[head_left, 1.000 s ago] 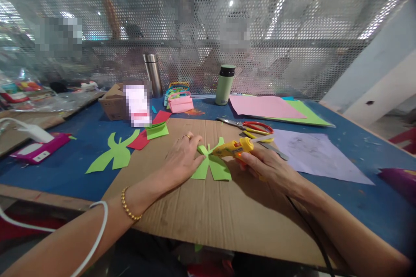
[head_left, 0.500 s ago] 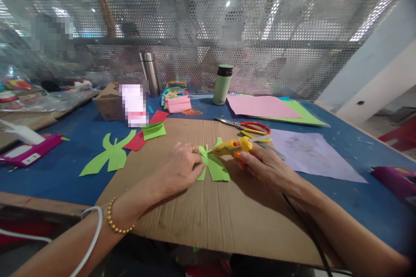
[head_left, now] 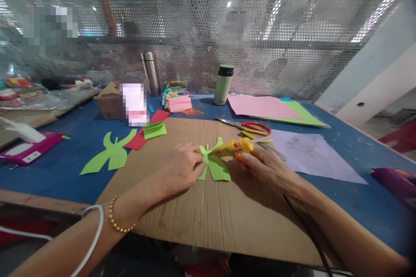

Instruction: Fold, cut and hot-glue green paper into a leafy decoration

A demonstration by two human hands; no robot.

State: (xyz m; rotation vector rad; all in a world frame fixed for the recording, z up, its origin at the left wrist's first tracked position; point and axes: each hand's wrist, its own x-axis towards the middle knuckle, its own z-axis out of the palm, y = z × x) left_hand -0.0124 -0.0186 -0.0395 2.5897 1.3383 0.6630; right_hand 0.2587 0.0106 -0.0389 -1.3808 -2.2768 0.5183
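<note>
A yellow hot glue gun [head_left: 232, 149] is gripped in my right hand [head_left: 261, 162], its orange light lit and a translucent glue stick out of its back. Its nozzle is at the middle of a green felt cutout [head_left: 218, 168], shaped like a bow or butterfly, lying on the cardboard sheet [head_left: 195, 212]. My left hand [head_left: 185, 163] has its fingers curled together over the cutout's left side and hides part of it. A similar green felt cutout [head_left: 112, 156] lies to the left, beside red felt pieces [head_left: 134, 140] and a folded green piece [head_left: 155, 130].
Red-handled scissors [head_left: 256, 127] and a yellow-handled tool [head_left: 256, 135] lie behind my right hand. A green tumbler [head_left: 223, 85], steel flask [head_left: 151, 73] and cardboard box [head_left: 108, 101] stand at the back. Pink sheets [head_left: 263, 107] and a lilac sheet [head_left: 315, 156] are right. A black cord [head_left: 308, 229] trails below.
Both hands keep almost the same place, and the glue gun's nozzle remains at the cutout's middle. The view has shifted very slightly.
</note>
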